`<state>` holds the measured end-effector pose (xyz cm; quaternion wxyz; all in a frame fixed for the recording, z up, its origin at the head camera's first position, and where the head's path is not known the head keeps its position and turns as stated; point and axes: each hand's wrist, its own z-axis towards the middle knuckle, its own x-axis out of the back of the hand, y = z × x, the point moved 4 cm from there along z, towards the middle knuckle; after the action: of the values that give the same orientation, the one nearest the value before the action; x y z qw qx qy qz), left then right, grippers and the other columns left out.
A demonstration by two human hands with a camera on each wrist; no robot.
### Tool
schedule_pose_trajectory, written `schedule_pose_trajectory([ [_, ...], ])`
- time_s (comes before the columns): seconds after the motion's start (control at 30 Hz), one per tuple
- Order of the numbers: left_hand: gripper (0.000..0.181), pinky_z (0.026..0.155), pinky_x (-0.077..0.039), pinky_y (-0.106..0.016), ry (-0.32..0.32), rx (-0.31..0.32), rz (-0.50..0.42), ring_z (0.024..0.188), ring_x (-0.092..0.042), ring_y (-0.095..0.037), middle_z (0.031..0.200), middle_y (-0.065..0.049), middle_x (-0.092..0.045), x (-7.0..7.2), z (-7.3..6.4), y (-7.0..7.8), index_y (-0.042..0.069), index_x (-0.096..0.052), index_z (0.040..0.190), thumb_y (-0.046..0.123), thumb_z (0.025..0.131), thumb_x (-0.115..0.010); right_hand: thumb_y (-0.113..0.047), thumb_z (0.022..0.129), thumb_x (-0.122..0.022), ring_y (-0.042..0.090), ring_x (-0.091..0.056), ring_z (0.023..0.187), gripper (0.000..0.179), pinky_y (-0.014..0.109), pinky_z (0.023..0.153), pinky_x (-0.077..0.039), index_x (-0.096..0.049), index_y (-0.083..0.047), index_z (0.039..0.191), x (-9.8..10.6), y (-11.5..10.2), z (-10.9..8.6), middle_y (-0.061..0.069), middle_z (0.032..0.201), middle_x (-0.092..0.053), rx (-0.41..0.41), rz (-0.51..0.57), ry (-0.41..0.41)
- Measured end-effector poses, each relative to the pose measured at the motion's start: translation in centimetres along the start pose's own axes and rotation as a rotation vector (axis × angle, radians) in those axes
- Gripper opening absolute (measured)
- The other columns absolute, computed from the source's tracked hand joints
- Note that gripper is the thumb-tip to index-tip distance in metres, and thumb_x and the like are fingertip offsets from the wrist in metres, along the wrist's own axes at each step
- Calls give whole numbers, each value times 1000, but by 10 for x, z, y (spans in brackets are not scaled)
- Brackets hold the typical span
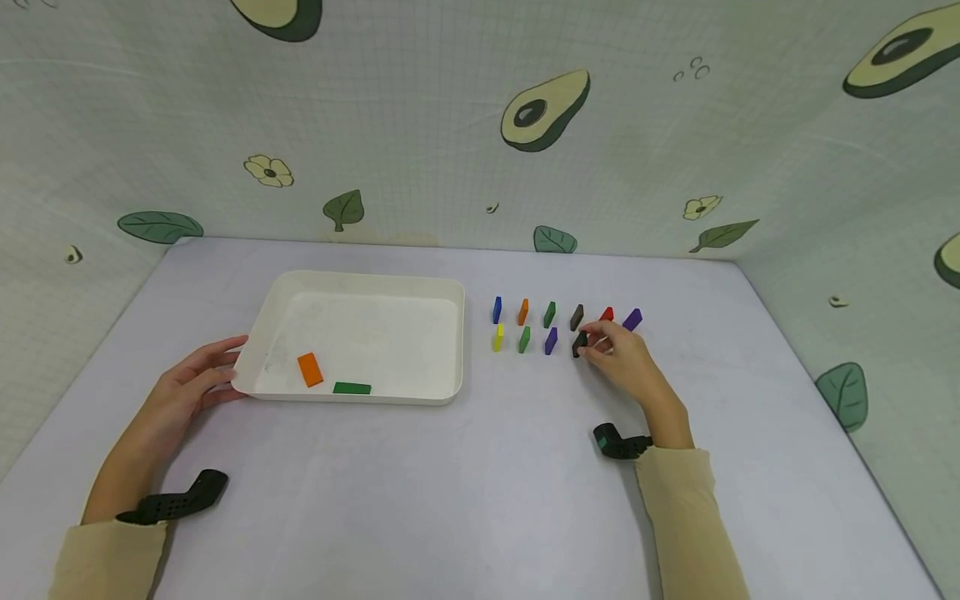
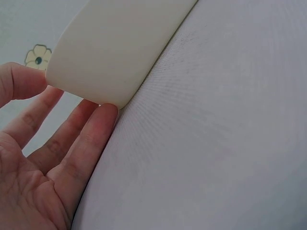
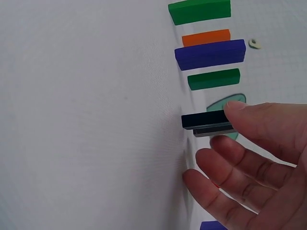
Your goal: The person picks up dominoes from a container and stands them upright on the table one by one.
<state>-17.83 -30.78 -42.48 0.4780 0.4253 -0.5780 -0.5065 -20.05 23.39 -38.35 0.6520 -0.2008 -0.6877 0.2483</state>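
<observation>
In the head view my left hand (image 1: 197, 380) rests at the near-left corner of a white tray (image 1: 405, 398); its thumb and fingers touch the tray's outer wall. An orange block (image 1: 310, 369) and a green block (image 1: 352, 388) lie inside. My right hand (image 1: 622, 358) is around a black block (image 1: 579, 343) standing in the front row. From the right wrist view, the thumb touches the black block (image 3: 204, 120), while the index fingertip sits slightly apart beyond it. Behind stands a dark grey block (image 1: 577, 317).
The front row also has yellow (image 1: 498, 337), light green (image 1: 524, 339) and purple (image 1: 551, 340) blocks. Behind them stand blue (image 1: 497, 310), orange (image 1: 523, 312) and green (image 1: 551, 314) blocks. A red block (image 1: 607, 314) is partly hidden by the right hand; another purple block (image 1: 633, 319) leans nearby.
</observation>
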Motion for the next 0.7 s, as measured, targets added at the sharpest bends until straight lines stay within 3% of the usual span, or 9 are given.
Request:
schedule_pose_trajectory([
  [0.3,43,73,-53,-13,6,12,-13,92,-60,5,116,16,-54,0,0,-1,17,-43,139,17,96,-50,-14,89,-61,29,-58,94,37,37,78,-51,-53,0,123,2,0,0,17,104,-58,-27,9,-9],
  [0.7,43,73,-53,-13,6,9,-20,92,-60,5,115,15,-55,0,0,-1,16,-44,139,17,96,-51,-19,89,-63,27,-57,95,40,35,77,-48,-53,-1,123,15,-13,-4,13,102,-58,-25,-22,45],
])
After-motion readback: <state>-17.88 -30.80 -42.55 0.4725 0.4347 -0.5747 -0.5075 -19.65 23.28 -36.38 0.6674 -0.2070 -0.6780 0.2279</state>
